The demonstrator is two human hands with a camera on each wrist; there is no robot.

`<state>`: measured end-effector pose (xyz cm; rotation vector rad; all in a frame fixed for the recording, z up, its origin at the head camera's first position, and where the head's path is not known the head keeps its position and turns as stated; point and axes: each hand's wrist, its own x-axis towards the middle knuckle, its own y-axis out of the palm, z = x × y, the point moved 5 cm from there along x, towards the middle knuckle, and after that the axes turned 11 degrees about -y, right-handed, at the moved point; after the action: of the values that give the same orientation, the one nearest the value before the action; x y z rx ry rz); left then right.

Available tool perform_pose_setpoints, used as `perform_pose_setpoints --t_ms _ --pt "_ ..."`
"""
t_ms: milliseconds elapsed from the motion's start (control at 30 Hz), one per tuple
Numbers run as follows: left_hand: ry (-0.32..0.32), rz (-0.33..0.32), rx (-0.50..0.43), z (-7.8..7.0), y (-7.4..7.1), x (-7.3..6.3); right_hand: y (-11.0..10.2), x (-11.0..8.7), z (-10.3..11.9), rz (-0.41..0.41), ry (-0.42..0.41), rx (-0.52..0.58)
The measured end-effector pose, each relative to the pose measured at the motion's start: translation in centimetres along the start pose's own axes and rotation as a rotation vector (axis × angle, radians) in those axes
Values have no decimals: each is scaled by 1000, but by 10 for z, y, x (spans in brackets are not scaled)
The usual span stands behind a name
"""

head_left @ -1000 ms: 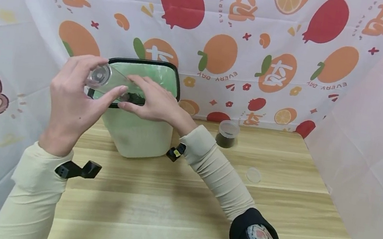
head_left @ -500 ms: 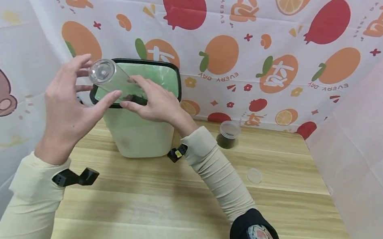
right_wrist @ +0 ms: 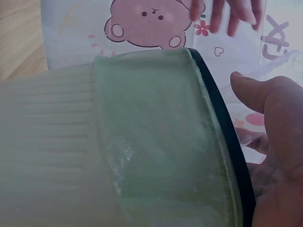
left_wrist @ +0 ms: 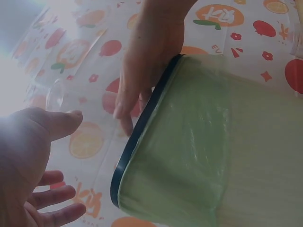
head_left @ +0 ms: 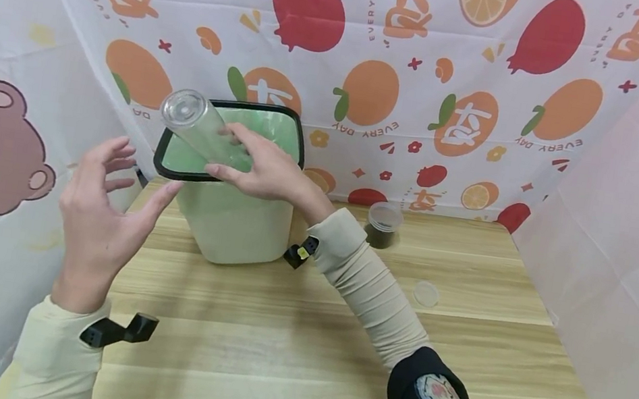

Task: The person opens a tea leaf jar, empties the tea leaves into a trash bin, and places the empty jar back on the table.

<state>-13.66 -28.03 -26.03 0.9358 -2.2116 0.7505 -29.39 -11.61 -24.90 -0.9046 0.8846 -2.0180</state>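
Observation:
A clear plastic jar [head_left: 189,114] is tilted over a trash bin [head_left: 232,231], its base up toward the left and its other end down at the opening. My right hand [head_left: 267,168] grips the jar near its lower end, thumb on the near side and fingers on the far side. The bin has a black rim [head_left: 188,176] and a green liner bag [head_left: 271,126]. My left hand [head_left: 102,217] is left of the bin, fingers spread and loosely bent, holding nothing. In the left wrist view, the jar's base [left_wrist: 56,94] shows beyond the left thumb.
A small clear tub with dark contents [head_left: 381,228] stands on the wooden table [head_left: 304,354] behind the right forearm. In front of it lies a clear round lid [head_left: 425,293]. A fruit-print cloth [head_left: 365,90] hangs close behind the bin.
My left hand has let go of the jar and moved down and left. The right hand still holds the jar, now slightly higher; the dark contents seen at its lower end no longer show.

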Motion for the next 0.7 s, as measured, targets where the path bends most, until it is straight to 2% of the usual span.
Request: perform_pose_setpoints --t_ms 300,567,633,700 --pt "-74 -31 -3 18 -10 -20 -20 0 -7 -91 -44 275" --pt "-152 1 38 33 -11 -41 -35 -3 -24 -243 46 513" --pt "-160 3 36 36 -11 -44 -38 -4 -26 -288 44 550" --pt "-166 4 36 38 -10 -46 -40 -5 -28 -316 46 528"
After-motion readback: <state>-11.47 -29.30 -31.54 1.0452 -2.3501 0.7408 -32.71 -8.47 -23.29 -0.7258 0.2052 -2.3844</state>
